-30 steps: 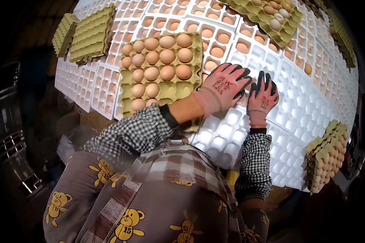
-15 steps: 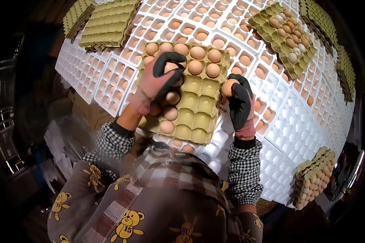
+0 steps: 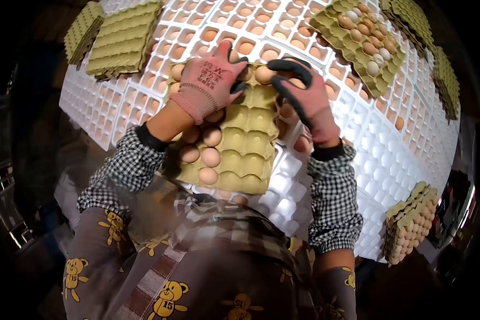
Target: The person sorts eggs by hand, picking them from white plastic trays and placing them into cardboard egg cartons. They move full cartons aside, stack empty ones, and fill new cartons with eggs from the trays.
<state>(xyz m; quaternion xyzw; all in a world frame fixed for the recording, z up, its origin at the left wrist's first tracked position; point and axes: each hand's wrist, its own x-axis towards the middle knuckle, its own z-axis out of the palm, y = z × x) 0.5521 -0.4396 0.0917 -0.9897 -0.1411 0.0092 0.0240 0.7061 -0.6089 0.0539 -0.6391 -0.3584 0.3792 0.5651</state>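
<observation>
A yellow-green pulp egg tray (image 3: 245, 144) lies in front of me, with brown eggs (image 3: 212, 137) along its left side and top edge and bare cups at its lower right. My left hand (image 3: 210, 85), in a pink and black glove, reaches over the tray's upper part. Its fingers close around an egg (image 3: 245, 73) in the top row, and the palm hides cups beneath. From the right comes my right hand (image 3: 304, 90), gloved alike. Its thumb and forefinger pinch the right side of the top corner egg (image 3: 264, 74).
White moulded trays (image 3: 357, 125) spread over the surface, many cups holding eggs. Stacked pulp trays (image 3: 122, 40) lie at the upper left. Another pulp tray (image 3: 352, 58) with brown and white eggs rests at the upper right. A stack of filled trays (image 3: 410, 224) stands at the lower right.
The egg in my right hand has left it, and that hand has moved up and left to the tray's top corner. Second-row eggs are gone from the tray's right. The view has shifted.
</observation>
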